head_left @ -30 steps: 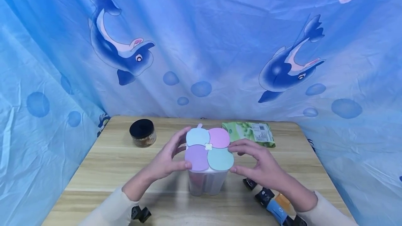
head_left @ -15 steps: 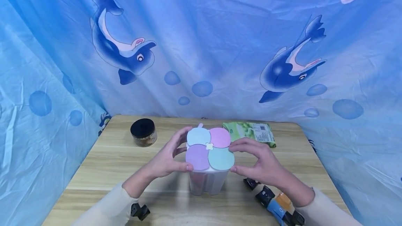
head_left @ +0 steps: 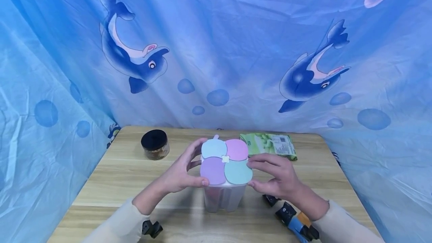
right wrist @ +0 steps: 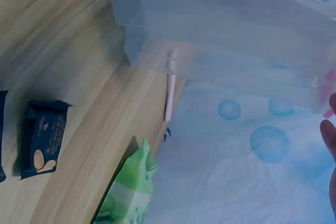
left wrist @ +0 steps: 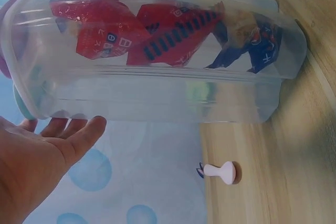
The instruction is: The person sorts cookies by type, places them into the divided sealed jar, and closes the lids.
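Observation:
A tall clear storage container (head_left: 222, 198) stands on the table, its lid (head_left: 213, 170) made of pale blue, pink, purple and mint petals. My left hand (head_left: 183, 168) grips the lid's left side, thumb at the front corner and fingers farther back. On the opposite side my right hand (head_left: 276, 173) holds the lid's edge, fingertips on the mint petal and thumb lower at the corner. Through the near wall in the left wrist view show red snack packets (left wrist: 113, 30) and a blue and orange packet (left wrist: 257, 40). The compartment beside them looks bare.
A black-lidded jar (head_left: 155, 144) stands at the back left, a green snack bag (head_left: 268, 145) at the back right. Dark small packets (right wrist: 46, 137) lie by my right wrist. Behind the container is a pale pink handled thing (right wrist: 170, 87). A printed blue curtain (head_left: 216, 48) encloses the table.
The right forearm has shifted a little to the left and the right hand has turned slightly at the lid. The left hand and the container hold their places; the head view has tilted slightly.

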Available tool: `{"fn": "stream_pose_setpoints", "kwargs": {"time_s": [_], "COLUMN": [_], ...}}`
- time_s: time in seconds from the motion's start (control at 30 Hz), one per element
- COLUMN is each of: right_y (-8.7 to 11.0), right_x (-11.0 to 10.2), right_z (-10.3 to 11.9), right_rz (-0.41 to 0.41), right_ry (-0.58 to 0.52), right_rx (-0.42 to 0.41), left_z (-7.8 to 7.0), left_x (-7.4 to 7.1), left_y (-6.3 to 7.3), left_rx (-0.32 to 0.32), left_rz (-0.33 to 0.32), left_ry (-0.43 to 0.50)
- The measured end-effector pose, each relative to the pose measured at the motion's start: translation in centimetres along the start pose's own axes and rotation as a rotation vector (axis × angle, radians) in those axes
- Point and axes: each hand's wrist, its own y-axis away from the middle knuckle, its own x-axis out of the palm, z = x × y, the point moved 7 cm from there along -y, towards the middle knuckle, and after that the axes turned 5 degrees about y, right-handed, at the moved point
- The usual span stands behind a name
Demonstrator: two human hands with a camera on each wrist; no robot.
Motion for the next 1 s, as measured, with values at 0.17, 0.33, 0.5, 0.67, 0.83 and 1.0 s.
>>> {"fn": "stream_pose_setpoints", "kwargs": {"time_s": [0.17, 0.33, 0.5, 0.67, 0.83, 1.0], "right_y": [0.0, 0.3, 0.4, 0.1, -0.9, -1.9], "right_x": [0.0, 0.1, 0.1, 0.0, -0.5, -0.7], "right_z": [0.1, -0.1, 0.1, 0.3, 0.1, -0.8], "right_rz": [-0.008, 0.003, 0.008, -0.007, -0.027, -0.036], "right_ry": [0.021, 0.018, 0.028, 0.044, 0.048, -0.059], "right_rx": [-0.029, -0.028, -0.035, -0.050, -0.016, 0.089], "left_z": [-0.3, -0.4, -0.3, -0.3, -0.5, -0.6], "left_x": [0.0, 0.0, 0.1, 0.1, 0.3, 0.4], "left_y": [-0.1, -0.1, 0.0, 0.1, 0.0, -0.1], "left_rx": [0.005, 0.006, 0.006, -0.013, -0.023, -0.041], "left_rz": [0.002, 0.000, 0.003, 0.001, 0.006, 0.013], "left_ry": [0.011, 0.017, 0.010, 0.005, 0.012, 0.006]}}
